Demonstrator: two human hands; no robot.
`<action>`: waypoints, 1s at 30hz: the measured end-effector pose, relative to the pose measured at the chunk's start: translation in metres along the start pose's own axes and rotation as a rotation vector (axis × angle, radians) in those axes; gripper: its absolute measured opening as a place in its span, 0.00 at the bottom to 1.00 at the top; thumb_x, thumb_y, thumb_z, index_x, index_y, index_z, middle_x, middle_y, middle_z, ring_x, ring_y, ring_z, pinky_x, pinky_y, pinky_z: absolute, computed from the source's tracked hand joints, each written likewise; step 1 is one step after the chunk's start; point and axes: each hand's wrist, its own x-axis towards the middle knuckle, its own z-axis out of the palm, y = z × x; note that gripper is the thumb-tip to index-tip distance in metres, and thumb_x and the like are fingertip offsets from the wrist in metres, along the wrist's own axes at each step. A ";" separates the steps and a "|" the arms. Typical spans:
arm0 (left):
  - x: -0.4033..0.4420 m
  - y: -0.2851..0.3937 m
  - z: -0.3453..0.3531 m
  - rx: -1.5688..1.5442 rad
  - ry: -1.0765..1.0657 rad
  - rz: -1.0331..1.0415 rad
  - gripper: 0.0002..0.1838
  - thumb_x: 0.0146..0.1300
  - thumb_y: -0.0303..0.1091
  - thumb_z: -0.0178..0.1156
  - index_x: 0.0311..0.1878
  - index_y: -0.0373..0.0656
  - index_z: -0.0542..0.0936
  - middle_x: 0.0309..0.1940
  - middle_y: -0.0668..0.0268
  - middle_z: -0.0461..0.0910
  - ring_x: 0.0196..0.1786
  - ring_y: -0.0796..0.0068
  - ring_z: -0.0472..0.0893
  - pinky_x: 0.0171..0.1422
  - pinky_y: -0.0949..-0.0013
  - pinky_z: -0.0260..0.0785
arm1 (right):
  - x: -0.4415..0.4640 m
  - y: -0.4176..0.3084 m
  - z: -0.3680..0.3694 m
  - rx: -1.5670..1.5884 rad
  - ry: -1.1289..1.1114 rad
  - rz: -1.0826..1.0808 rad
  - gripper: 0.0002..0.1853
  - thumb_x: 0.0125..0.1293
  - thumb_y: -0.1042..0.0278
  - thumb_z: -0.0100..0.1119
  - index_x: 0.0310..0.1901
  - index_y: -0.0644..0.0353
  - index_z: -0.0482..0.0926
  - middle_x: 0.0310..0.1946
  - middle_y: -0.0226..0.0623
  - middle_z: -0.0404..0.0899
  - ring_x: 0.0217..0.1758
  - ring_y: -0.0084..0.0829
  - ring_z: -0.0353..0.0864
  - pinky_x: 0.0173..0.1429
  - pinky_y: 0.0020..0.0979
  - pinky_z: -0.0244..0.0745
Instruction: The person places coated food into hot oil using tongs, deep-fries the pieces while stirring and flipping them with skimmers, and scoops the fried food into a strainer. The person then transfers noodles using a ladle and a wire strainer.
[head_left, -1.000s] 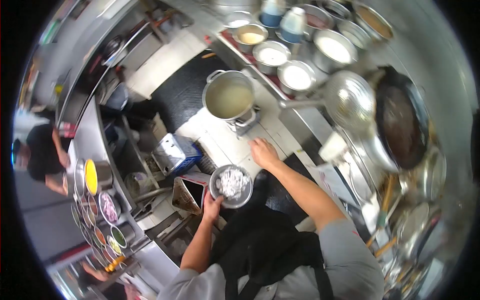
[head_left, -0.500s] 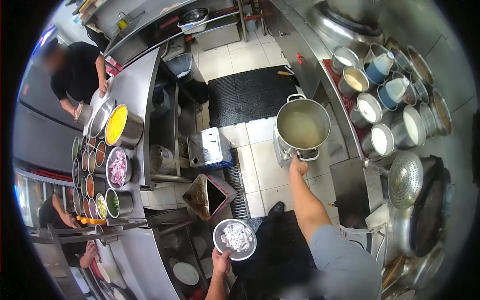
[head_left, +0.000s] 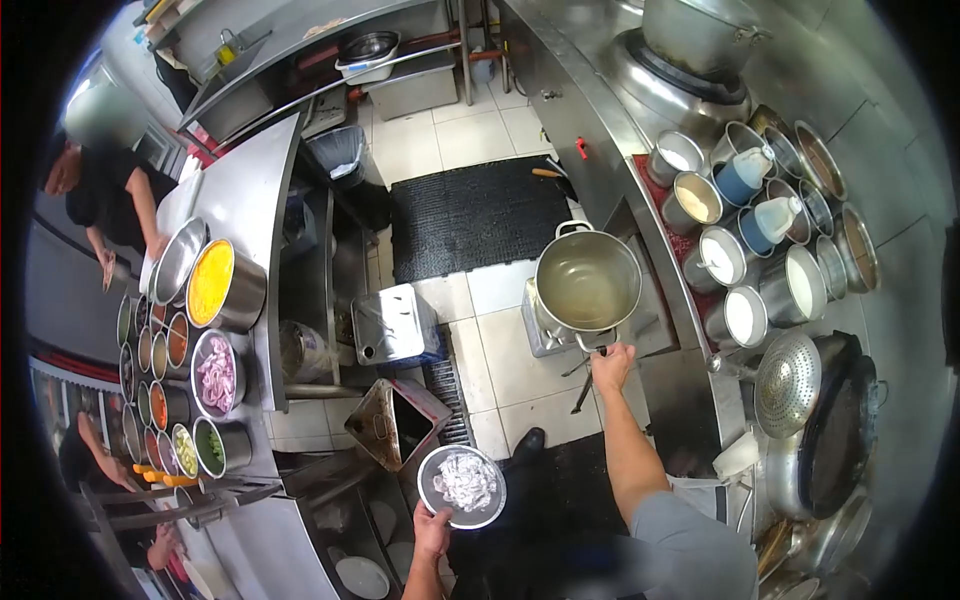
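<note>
My left hand [head_left: 432, 532] grips the near-left rim of a metal bowl [head_left: 428, 503] and holds it level at waist height. White-coated, floury pieces [head_left: 467, 482] fill much of the bowl. Ahead and to the right, a large two-handled metal stockpot [head_left: 560, 305] holds a pale cloudy liquid [head_left: 588, 285]. At its near loop handle my right hand [head_left: 612, 368] is closed, fingers curled round it. Thin dark rods [head_left: 581, 398] show just left of that hand; what they belong to is unclear. Under the pot, a pale box-like base [head_left: 541, 335] partly shows.
On the left counter [head_left: 245, 180] stand a tall pot of yellow food [head_left: 250, 300], sliced onions [head_left: 215, 372] and several small tubs. A person [head_left: 115, 200] works behind it. Several white-filled containers and a perforated skimmer [head_left: 788, 385] line the right side. An open square tin [head_left: 398, 424] stands left.
The view has shifted, so the scene sits lower and further left. My right hand has moved slightly right along the pot's handle. The co-worker leans lower. The bowl stays in my left hand.
</note>
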 end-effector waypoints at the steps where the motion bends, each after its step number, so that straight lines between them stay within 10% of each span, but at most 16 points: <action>1: 0.006 0.002 0.001 0.021 -0.014 0.004 0.26 0.56 0.11 0.54 0.60 0.36 0.73 0.54 0.58 0.82 0.53 0.64 0.83 0.59 0.62 0.76 | 0.004 -0.006 -0.002 0.028 -0.015 0.019 0.13 0.50 0.69 0.69 0.34 0.68 0.77 0.46 0.51 0.73 0.52 0.51 0.74 0.56 0.42 0.73; 6: 0.026 0.030 0.030 0.078 -0.084 0.002 0.26 0.57 0.11 0.54 0.61 0.35 0.73 0.55 0.57 0.81 0.55 0.64 0.83 0.60 0.62 0.76 | 0.021 -0.022 -0.006 0.011 -0.122 0.153 0.18 0.47 0.64 0.69 0.37 0.68 0.80 0.46 0.52 0.75 0.52 0.52 0.75 0.61 0.41 0.73; 8: 0.031 0.036 0.038 0.127 -0.079 0.032 0.26 0.56 0.12 0.54 0.61 0.35 0.72 0.54 0.57 0.81 0.54 0.64 0.83 0.59 0.62 0.76 | 0.019 -0.042 -0.030 -0.037 -0.206 -0.142 0.18 0.51 0.63 0.67 0.40 0.69 0.81 0.47 0.57 0.78 0.54 0.54 0.77 0.59 0.45 0.73; 15: 0.051 0.053 0.058 0.155 -0.153 0.120 0.25 0.57 0.14 0.53 0.60 0.37 0.73 0.48 0.62 0.82 0.44 0.68 0.83 0.45 0.68 0.78 | -0.025 -0.174 -0.217 -0.206 -0.552 -0.139 0.24 0.61 0.53 0.68 0.49 0.67 0.80 0.51 0.55 0.82 0.58 0.52 0.80 0.61 0.48 0.74; 22: 0.037 0.076 0.053 0.199 -0.387 0.075 0.31 0.55 0.13 0.52 0.65 0.38 0.68 0.58 0.56 0.77 0.55 0.61 0.81 0.56 0.56 0.79 | -0.140 -0.187 -0.400 -0.067 -0.137 -0.118 0.25 0.65 0.48 0.64 0.34 0.70 0.81 0.35 0.57 0.85 0.35 0.47 0.89 0.42 0.43 0.80; 26: -0.028 0.115 0.082 0.154 -0.528 0.038 0.30 0.56 0.15 0.51 0.66 0.36 0.68 0.59 0.57 0.76 0.56 0.61 0.81 0.54 0.57 0.80 | -0.271 -0.163 -0.543 0.509 -0.077 -0.043 0.11 0.71 0.65 0.64 0.34 0.65 0.80 0.34 0.35 0.84 0.40 0.28 0.89 0.40 0.26 0.81; 30: -0.073 0.129 0.113 0.329 -0.684 0.076 0.26 0.60 0.18 0.53 0.64 0.34 0.69 0.54 0.57 0.79 0.49 0.64 0.84 0.43 0.62 0.82 | -0.425 -0.109 -0.633 0.819 -0.148 -0.002 0.26 0.67 0.70 0.66 0.63 0.62 0.67 0.40 0.38 0.84 0.32 0.25 0.85 0.38 0.27 0.81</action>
